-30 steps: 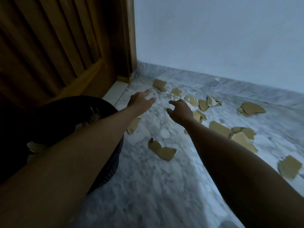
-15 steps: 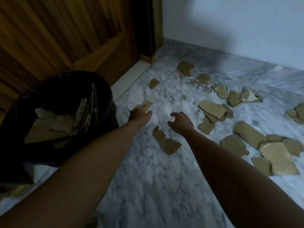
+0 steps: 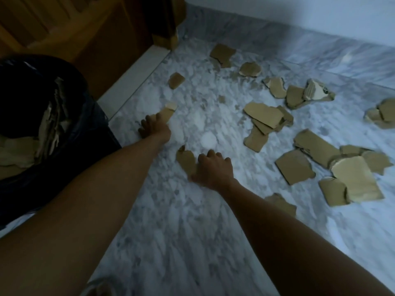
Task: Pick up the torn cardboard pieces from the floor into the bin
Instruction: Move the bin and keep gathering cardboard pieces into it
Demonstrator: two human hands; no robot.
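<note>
Several torn brown cardboard pieces (image 3: 264,117) lie scattered over the marble floor, mostly to the right. A black-lined bin (image 3: 89,116) stands at the left, with cardboard scraps (image 3: 19,152) inside. My left hand (image 3: 152,128) is down at the floor beside the bin, its thumb and fingers pinching a small cardboard piece (image 3: 167,112). My right hand (image 3: 213,167) rests on a longer cardboard piece (image 3: 184,160) that lies flat on the floor, with curled fingers over its right edge and the thumb at its lower end.
A wooden door (image 3: 74,28) and its frame (image 3: 168,22) rise behind the bin. A white wall (image 3: 299,9) with a marble skirting (image 3: 277,39) runs along the back. One piece (image 3: 282,205) lies just right of my right forearm.
The view has tipped down and closer to the floor. My left hand stayed on the small piece by the bin. My right hand dropped onto the longer piece.
</note>
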